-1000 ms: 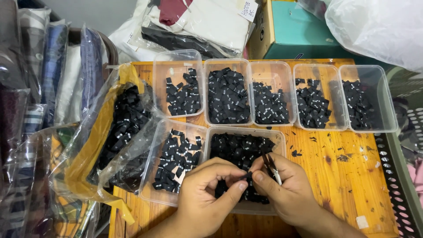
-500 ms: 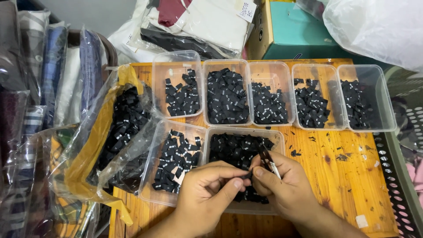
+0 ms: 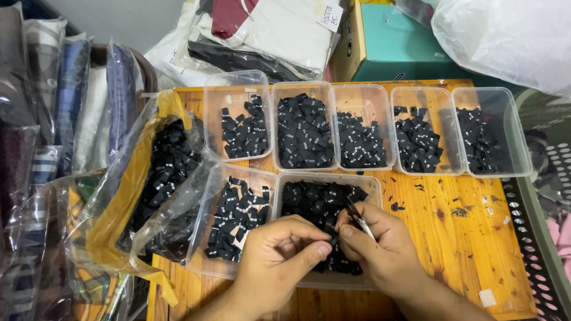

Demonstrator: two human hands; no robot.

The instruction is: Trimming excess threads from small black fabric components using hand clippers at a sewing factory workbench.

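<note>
My left hand (image 3: 279,255) and my right hand (image 3: 380,252) meet over a clear plastic tub (image 3: 372,185) full of small black fabric labels (image 3: 312,199). The left thumb and fingers pinch a small black label between the two hands. In my right hand lies a small pair of thread snips (image 3: 357,217), its dark tip pointing up and left. A second tub (image 3: 205,229) with black labels sits just left of my left hand.
Several more clear tubs of black labels line the back of the wooden table (image 3: 476,238). A clear bag (image 3: 160,178) of black labels lies at left. Folded clothes in plastic, a teal box (image 3: 404,44) and a white bag (image 3: 505,35) ring the table. A perforated basket (image 3: 544,238) stands at right.
Both hands have shifted slightly, staying together over the front tub. The left fingers have closed further toward the right hand. The snips stay in my right hand.
</note>
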